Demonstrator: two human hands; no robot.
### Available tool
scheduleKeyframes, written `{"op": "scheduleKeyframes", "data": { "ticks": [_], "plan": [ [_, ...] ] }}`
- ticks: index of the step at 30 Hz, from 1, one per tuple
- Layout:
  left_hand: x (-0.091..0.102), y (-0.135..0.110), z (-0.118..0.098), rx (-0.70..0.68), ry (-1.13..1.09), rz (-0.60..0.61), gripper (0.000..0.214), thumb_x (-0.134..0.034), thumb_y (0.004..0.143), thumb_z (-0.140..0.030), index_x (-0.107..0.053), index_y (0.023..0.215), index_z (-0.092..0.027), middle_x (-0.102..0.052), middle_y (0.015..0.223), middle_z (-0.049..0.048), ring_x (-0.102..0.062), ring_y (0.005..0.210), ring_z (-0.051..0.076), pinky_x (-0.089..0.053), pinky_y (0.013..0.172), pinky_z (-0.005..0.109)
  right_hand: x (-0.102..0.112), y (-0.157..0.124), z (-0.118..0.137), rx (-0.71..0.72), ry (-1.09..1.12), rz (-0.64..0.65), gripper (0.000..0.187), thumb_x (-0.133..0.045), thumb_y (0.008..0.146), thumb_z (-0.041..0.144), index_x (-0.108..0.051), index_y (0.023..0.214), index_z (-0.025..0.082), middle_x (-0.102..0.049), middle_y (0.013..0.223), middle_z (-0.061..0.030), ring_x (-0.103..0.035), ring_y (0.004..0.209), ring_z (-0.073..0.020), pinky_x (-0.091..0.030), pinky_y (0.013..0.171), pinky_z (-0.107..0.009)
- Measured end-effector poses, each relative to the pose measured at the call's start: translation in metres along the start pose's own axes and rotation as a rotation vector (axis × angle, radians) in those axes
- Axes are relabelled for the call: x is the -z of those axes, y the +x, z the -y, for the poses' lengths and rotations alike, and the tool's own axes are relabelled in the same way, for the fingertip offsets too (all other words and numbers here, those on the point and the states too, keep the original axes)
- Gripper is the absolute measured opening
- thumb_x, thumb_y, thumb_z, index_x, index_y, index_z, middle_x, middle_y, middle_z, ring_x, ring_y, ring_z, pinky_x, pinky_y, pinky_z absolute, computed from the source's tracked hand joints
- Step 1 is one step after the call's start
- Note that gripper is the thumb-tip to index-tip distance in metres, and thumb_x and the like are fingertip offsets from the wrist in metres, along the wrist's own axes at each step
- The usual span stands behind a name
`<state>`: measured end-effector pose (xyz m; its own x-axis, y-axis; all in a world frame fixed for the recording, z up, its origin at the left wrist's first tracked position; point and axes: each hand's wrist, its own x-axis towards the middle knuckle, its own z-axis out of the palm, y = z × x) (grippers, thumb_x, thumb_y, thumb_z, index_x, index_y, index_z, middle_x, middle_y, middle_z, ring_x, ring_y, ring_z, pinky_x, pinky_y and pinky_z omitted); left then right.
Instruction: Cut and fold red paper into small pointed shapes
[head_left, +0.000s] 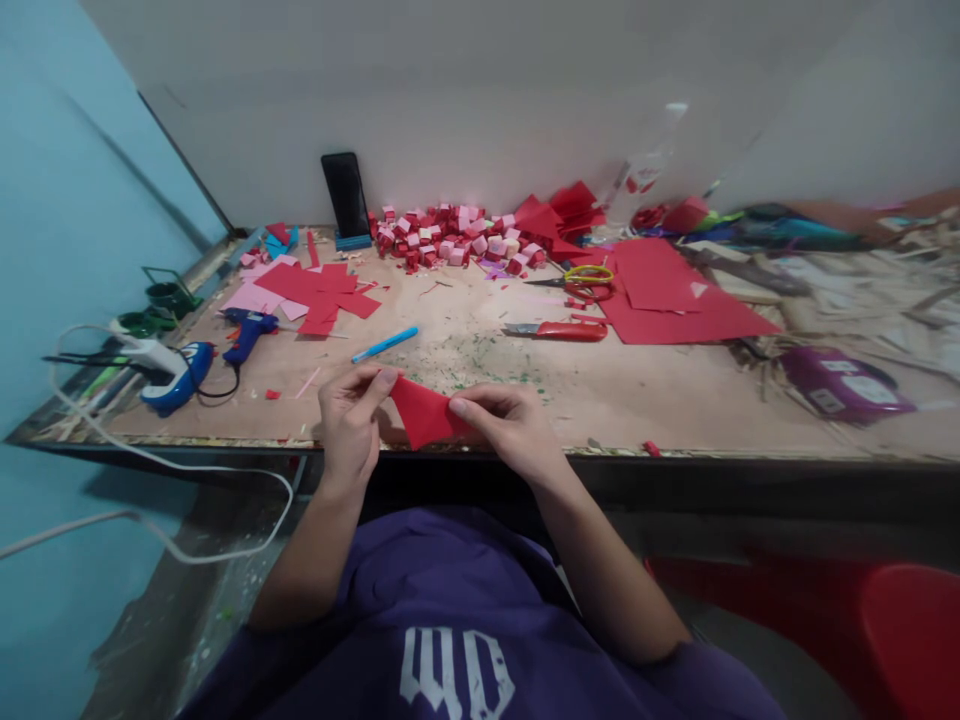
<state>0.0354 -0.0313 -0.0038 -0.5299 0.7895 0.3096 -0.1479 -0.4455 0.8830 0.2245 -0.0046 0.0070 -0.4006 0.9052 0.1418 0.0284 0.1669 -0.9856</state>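
A piece of red paper (424, 412) is stretched between my two hands just above the table's front edge. My left hand (352, 415) pinches its upper left corner between thumb and fingers. At its right end, my right hand (506, 420) grips the paper, with the thumb on top. The sheet looks folded or cut to a slanted shape. Beyond my hands lies a light blue pen (385, 345). Farther right rests a red-handled knife (570, 331), and behind it are scissors (589, 275) with yellow and red handles.
Small pink and red paper boxes (457, 235) are heaped at the back beside a propped phone (346, 195). Red sheets (675, 290) lie right, cut red pieces (322, 290) left. A blue glue gun (247, 333), power strip (178, 378) and white cable are at left; a purple object (844, 383) sits right.
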Motion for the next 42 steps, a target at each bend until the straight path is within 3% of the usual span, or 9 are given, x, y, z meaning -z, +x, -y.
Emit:
{"op": "scheduleKeyframes", "data": {
  "ticks": [4, 8, 12, 19, 27, 32, 34, 38, 42],
  "plan": [
    [0.000, 0.002, 0.000, 0.054, -0.086, -0.006, 0.021, -0.093, 0.073, -0.038, -0.081, 0.073, -0.020, -0.077, 0.074, 0.0013, -0.067, 0.068, 0.010, -0.054, 0.069, 0.021, 0.000, 0.000, -0.001, -0.017, 0.019, -0.024, 0.027, -0.082, 0.085, 0.045, -0.084, 0.080, 0.019, -0.076, 0.074, -0.0033, -0.065, 0.066, -0.0161, -0.050, 0.059, -0.026],
    [0.000, 0.002, -0.002, 0.161, -0.171, 0.144, 0.031, -0.088, 0.080, -0.049, -0.083, 0.092, -0.021, -0.080, 0.083, 0.0037, -0.071, 0.069, 0.013, -0.055, 0.062, 0.022, 0.000, 0.000, -0.003, -0.072, 0.167, -0.118, 0.030, -0.085, 0.083, 0.049, -0.084, 0.083, 0.020, -0.078, 0.078, -0.0040, -0.068, 0.066, -0.0169, -0.054, 0.059, -0.026],
    [0.003, 0.001, -0.003, 0.243, -0.132, 0.250, 0.032, -0.089, 0.077, -0.041, -0.082, 0.100, -0.019, -0.083, 0.095, 0.0068, -0.075, 0.077, 0.018, -0.058, 0.069, 0.027, 0.001, 0.002, -0.005, -0.145, 0.293, -0.103, 0.036, -0.085, 0.083, 0.053, -0.086, 0.103, 0.022, -0.082, 0.087, -0.0053, -0.071, 0.064, -0.0179, -0.056, 0.055, -0.028],
    [0.006, -0.002, 0.001, 0.230, -0.026, 0.283, 0.026, -0.089, 0.078, -0.034, -0.082, 0.099, -0.019, -0.081, 0.089, 0.0042, -0.075, 0.078, 0.019, -0.059, 0.074, 0.030, 0.000, 0.004, -0.005, 0.073, 0.081, -0.077, 0.031, -0.077, 0.092, 0.047, -0.085, 0.115, 0.027, -0.084, 0.109, -0.0051, -0.077, 0.105, -0.0244, -0.061, 0.094, -0.035],
    [0.002, -0.001, -0.005, 0.219, 0.014, 0.262, 0.026, -0.091, 0.075, -0.037, -0.084, 0.094, -0.020, -0.082, 0.092, 0.0056, -0.076, 0.083, 0.020, -0.059, 0.079, 0.031, -0.001, 0.001, -0.003, 0.032, 0.090, -0.032, 0.049, -0.078, 0.092, 0.048, -0.076, 0.135, 0.025, -0.078, 0.132, -0.0098, -0.077, 0.109, -0.0285, -0.063, 0.095, -0.044],
    [0.003, 0.001, -0.002, 0.201, -0.012, 0.204, 0.025, -0.092, 0.074, -0.037, -0.084, 0.090, -0.019, -0.082, 0.091, 0.0050, -0.074, 0.081, 0.018, -0.059, 0.078, 0.028, -0.005, -0.001, 0.003, 0.040, 0.101, 0.085, 0.093, -0.099, 0.066, 0.041, -0.063, 0.151, 0.028, -0.069, 0.148, -0.0109, -0.067, 0.132, -0.0343, -0.055, 0.112, -0.049],
    [0.003, 0.001, 0.000, 0.155, 0.015, 0.193, 0.024, -0.091, 0.076, -0.037, -0.084, 0.089, -0.019, -0.082, 0.090, 0.0051, -0.074, 0.082, 0.018, -0.059, 0.078, 0.028, -0.005, 0.000, 0.003, 0.067, 0.089, 0.040, 0.088, -0.099, 0.066, 0.039, -0.067, 0.147, 0.029, -0.066, 0.151, -0.0094, -0.062, 0.139, -0.0332, -0.050, 0.118, -0.048],
    [0.004, -0.002, 0.002, 0.040, 0.143, 0.197, 0.025, -0.086, 0.083, -0.036, -0.082, 0.100, -0.019, -0.079, 0.088, 0.0045, -0.073, 0.078, 0.016, -0.059, 0.075, 0.027, -0.003, 0.001, -0.002, 0.014, 0.156, -0.101, 0.046, -0.083, 0.086, 0.050, -0.081, 0.124, 0.025, -0.081, 0.121, -0.0076, -0.075, 0.112, -0.0281, -0.059, 0.101, -0.042],
    [0.003, -0.008, 0.000, -0.081, 0.274, 0.178, 0.029, -0.078, 0.091, -0.030, -0.076, 0.119, -0.020, -0.074, 0.085, 0.0022, -0.069, 0.075, 0.014, -0.057, 0.075, 0.024, 0.000, 0.002, -0.009, -0.059, 0.186, -0.175, 0.039, -0.079, 0.087, 0.059, -0.083, 0.095, 0.020, -0.080, 0.085, -0.0049, -0.073, 0.076, -0.0206, -0.060, 0.073, -0.032]
  ]
}}
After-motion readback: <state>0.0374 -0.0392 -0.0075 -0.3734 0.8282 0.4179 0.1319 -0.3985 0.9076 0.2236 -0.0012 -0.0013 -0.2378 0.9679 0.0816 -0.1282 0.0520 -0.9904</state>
